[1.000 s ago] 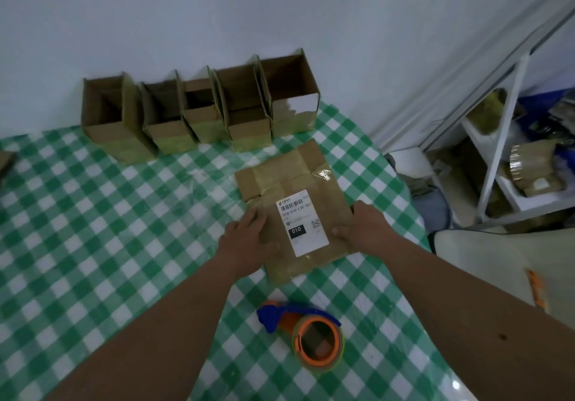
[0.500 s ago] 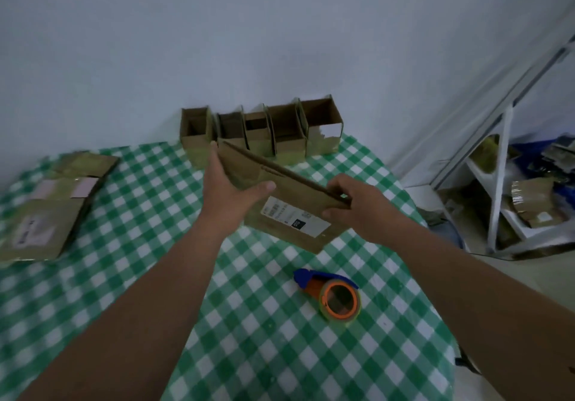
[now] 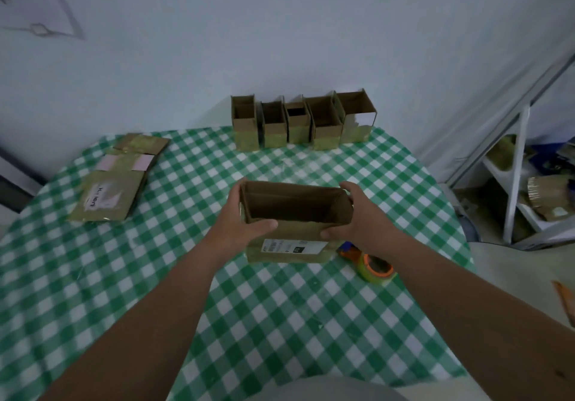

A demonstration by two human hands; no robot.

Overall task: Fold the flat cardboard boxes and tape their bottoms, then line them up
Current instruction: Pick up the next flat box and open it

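Observation:
I hold a brown cardboard box (image 3: 292,245) above the middle of the table, opened into a rectangular tube with its open top facing me and a white label on its near side. My left hand (image 3: 239,220) grips its left end, thumb across the near wall. At the right end my right hand (image 3: 354,213) grips likewise. A tape dispenser (image 3: 370,265) with an orange roll and blue handle lies just right of the box. Several folded boxes (image 3: 301,123) stand in a row at the table's far edge against the wall.
A stack of flat cardboard boxes (image 3: 118,179) lies at the table's far left. The round table (image 3: 280,322) wears a green-and-white checked cloth. A white shelf rack (image 3: 516,176) with cardboard and tape rolls stands to the right, off the table.
The flat box lay on the table under both hands; I lifted it, and now it is opened into a rectangular tube. The view has pulled back, showing the flat stack at left.

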